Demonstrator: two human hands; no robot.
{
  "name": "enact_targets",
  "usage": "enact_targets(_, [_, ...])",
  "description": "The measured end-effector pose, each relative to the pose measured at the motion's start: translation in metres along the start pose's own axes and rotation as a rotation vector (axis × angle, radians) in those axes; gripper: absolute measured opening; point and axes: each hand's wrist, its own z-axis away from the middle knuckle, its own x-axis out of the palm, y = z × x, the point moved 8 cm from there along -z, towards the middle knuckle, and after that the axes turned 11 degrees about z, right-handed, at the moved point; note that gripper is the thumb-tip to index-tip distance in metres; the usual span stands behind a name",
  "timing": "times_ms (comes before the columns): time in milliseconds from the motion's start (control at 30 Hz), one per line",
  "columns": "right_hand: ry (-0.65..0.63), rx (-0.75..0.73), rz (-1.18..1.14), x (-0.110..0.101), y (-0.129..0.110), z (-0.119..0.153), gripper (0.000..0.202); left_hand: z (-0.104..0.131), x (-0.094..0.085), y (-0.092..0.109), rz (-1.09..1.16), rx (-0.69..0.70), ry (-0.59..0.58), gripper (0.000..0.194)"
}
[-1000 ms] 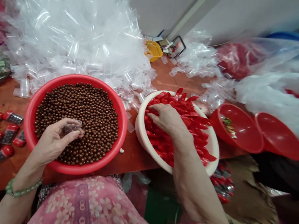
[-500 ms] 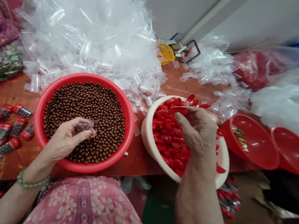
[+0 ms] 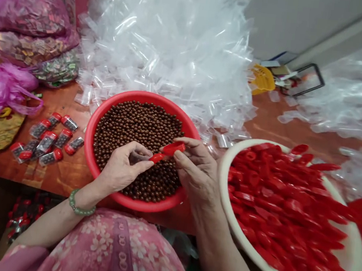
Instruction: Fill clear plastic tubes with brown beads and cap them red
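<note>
Over the red basin (image 3: pixel 89 160) of brown chocolate balls (image 3: pixel 137 122), my left hand (image 3: pixel 124 162) pinches a small clear plastic container (image 3: pixel 139 156). My right hand (image 3: pixel 197 161) closes thumb and fingers on a red plastic lid piece (image 3: pixel 175 148). Its red end meets the mouth of the clear container, close to my left thumb. To the right stands a white basin (image 3: pixel 224 179) heaped with red plastic pieces (image 3: pixel 268 196).
Filled containers with red lids (image 3: pixel 47 141) lie on the table (image 3: pixel 56 178) at left, near pink bags (image 3: pixel 29 11). Behind the red basin rises a heap of clear containers (image 3: pixel 174 44). A yellow basket (image 3: pixel 262 79) is farther back.
My right hand has moved left from the white basin to the clear container, bringing the red piece. The view has turned left. My left hand still holds the container over the chocolate balls.
</note>
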Motion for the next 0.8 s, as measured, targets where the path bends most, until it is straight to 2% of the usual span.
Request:
enact_targets(100, [0.032,0.035,-0.091,0.011,0.003,-0.002,0.028,0.001,-0.007,-0.003,-0.004,-0.012,0.032,0.013])
enact_targets(200, [0.092,0.032,-0.072,0.017,0.003,0.001,0.026,-0.001,-0.009,-0.008,0.073,-0.052,0.031,0.016])
enact_targets(367, [0.047,-0.071,0.033,0.036,-0.012,0.008,0.017,-0.002,-0.014,-0.013,0.3,-0.049,0.03,0.024])
enact_targets(600, [0.029,-0.144,0.035,0.04,-0.02,0.013,0.016,0.001,-0.014,-0.022,0.636,-0.08,0.054,0.038])
enact_targets(700, [0.008,-0.168,0.034,0.04,-0.022,0.015,0.018,0.002,-0.015,-0.023,0.639,-0.076,0.046,0.036])
enact_targets(800, [-0.024,-0.194,0.047,0.042,-0.022,0.015,0.018,0.002,-0.021,-0.019,0.542,-0.01,0.071,0.031])
